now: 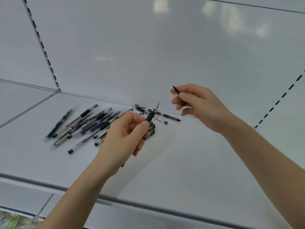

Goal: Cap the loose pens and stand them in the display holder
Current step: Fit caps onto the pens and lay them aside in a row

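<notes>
My left hand (125, 138) grips an uncapped pen (151, 116) by its black rubber grip, bare tip pointing up and away. My right hand (196, 103) pinches a small black pen cap (176, 90) between thumb and fingers, held above and to the right of the pen tip, apart from it. A heap of several loose black-and-clear pens (85, 124) lies on the white shelf (198, 162) left of my left hand. A few more pens (158, 114) lie by the back edge. Several black caps (151, 128) lie partly hidden behind my left hand. No display holder is in view.
The shelf's white back panel (148, 55) rises behind the pens, with slotted uprights at left (42, 47) and right (279, 101). The shelf's front rail (148, 205) runs across below my arms. Green packaged goods (9, 222) show at bottom left.
</notes>
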Demonstrator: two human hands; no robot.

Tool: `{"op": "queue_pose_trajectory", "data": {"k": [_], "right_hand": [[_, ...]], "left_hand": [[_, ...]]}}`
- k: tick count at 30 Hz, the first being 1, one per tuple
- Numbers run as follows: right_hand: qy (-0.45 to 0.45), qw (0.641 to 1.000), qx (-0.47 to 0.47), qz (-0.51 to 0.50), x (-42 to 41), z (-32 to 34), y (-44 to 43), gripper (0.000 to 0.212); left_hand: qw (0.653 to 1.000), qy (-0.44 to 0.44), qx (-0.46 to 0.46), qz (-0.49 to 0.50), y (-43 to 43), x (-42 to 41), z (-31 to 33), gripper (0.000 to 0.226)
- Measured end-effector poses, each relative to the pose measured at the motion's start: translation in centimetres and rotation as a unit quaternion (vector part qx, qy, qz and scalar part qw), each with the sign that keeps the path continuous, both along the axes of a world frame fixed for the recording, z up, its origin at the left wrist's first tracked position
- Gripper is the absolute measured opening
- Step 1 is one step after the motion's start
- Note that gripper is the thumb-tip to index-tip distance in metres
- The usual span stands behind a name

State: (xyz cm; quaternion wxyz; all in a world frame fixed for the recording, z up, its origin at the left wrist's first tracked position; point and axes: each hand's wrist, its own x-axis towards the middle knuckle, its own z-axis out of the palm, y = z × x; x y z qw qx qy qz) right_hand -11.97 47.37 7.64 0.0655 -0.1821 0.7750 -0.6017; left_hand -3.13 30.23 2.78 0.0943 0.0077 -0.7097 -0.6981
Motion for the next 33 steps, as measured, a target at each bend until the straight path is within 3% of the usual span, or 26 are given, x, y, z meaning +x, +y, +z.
{"op": "queue_pose_trajectory", "data": {"k": [6, 14, 23, 33], "right_hand": [[0.008, 1.0, -0.007, -0.004, 1.3, 0.8, 1.2, 0.014], [0.075, 0.992, 0.096, 0.038, 2.0, 1.2, 1.3, 0.013], [0.082, 0.982, 0.138, 0.104, 2.6, 0.7, 0.6, 0.008], [0.087, 0.985, 0.116, 0.09, 3.0, -1.7, 0.6, 0.015]], "left_hand": [[1.0, 0.009, -0.021, -0.022, 0.3, 0.7, 0.3, 0.013], [0.998, 0.013, -0.051, -0.046, 0.4, 1.3, 0.3, 0.007], [0.996, 0.022, -0.072, -0.05, 0.7, 1.4, 0.3, 0.007], [0.993, 0.012, -0.115, -0.02, 1.4, 1.0, -0.6, 0.012]]}}
